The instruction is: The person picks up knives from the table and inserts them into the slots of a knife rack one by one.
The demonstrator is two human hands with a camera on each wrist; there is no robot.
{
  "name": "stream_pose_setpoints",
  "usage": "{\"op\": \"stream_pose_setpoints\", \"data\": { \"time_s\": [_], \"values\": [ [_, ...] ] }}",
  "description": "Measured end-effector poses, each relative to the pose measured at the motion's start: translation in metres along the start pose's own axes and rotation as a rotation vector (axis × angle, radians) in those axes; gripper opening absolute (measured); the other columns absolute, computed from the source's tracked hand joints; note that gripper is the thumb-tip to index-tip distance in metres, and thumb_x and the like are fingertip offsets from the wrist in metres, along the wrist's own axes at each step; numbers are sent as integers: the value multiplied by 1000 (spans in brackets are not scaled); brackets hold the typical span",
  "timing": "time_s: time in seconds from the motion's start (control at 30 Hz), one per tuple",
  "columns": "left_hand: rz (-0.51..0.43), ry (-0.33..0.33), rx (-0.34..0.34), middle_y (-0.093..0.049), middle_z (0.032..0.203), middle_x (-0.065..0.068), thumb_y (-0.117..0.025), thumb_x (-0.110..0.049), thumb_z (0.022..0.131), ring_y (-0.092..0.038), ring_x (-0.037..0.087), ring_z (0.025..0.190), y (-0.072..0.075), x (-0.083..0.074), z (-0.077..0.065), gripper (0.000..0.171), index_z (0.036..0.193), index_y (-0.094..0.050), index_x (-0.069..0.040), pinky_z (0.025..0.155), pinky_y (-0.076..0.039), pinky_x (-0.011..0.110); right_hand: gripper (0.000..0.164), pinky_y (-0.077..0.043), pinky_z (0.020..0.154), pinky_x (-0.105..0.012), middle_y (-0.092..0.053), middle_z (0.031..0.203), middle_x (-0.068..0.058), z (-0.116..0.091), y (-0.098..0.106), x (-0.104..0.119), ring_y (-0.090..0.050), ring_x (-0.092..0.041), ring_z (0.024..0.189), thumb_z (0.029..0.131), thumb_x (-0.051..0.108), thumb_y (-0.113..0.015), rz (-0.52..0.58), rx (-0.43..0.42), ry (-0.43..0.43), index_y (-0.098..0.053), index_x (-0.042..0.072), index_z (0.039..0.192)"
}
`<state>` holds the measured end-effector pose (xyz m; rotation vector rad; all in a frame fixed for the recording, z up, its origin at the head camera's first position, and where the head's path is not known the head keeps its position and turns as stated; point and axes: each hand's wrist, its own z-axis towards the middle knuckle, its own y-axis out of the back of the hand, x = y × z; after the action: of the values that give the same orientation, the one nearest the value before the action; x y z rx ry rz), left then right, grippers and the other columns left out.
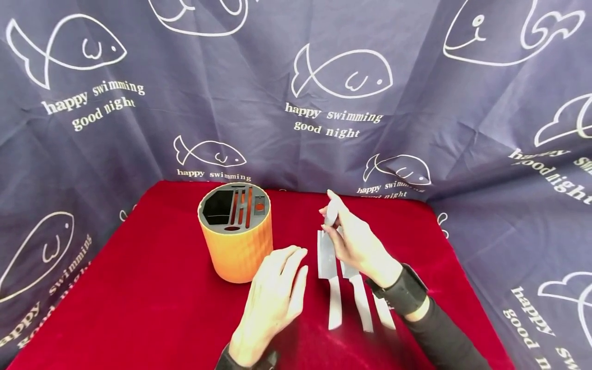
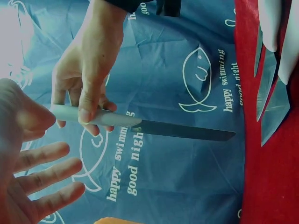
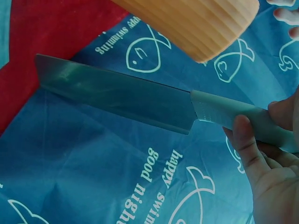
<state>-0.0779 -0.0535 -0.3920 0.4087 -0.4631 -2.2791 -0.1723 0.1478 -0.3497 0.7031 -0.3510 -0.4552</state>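
Observation:
My right hand (image 1: 356, 239) grips a knife by its pale handle (image 1: 331, 212), raised over the table. Its long, broad blade (image 3: 117, 95) points downward in the right wrist view; from the left wrist view the same blade (image 2: 187, 130) looks narrow, seen nearly edge-on. Below that hand, several knives with white handles (image 1: 362, 304) lie side by side on the red cloth, blades toward the back. The left hand (image 1: 273, 298) holds nothing, its fingers extended and spread in the left wrist view. It is just in front of a round orange knife holder (image 1: 238, 257) with a black slotted top.
The red cloth (image 1: 152, 288) covers the table. Dark blue curtains (image 1: 259, 92) printed with white fish and words hang behind and at both sides. One large opening and several narrow slots show in the holder's top.

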Motion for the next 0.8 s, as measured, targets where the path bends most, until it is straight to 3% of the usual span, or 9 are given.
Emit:
{"op": "stream_pose_setpoints", "data": {
  "time_s": [0.33, 0.8],
  "values": [
    [-13, 21, 9, -67, 118, 12, -52, -22, 101, -65, 25, 105, 1, -2, 6, 32, 124, -67, -4, 92, -54, 35, 87, -62, 77, -32, -69, 115, -15, 8, 10, 6, -72, -19, 85, 84, -3, -75, 2, -40, 21, -23, -10, 154],
    [-57, -3, -39, -66, 120, 14, -56, -17, 99, -64, 27, 107, 0, -5, 15, 37, 133, -62, -2, 95, -53, 35, 82, -61, 76, -28, -69, 113, -15, 11, 13, 15, -72, -18, 82, 87, -3, -73, 58, -62, 24, -24, -13, 152]
  ]
}}
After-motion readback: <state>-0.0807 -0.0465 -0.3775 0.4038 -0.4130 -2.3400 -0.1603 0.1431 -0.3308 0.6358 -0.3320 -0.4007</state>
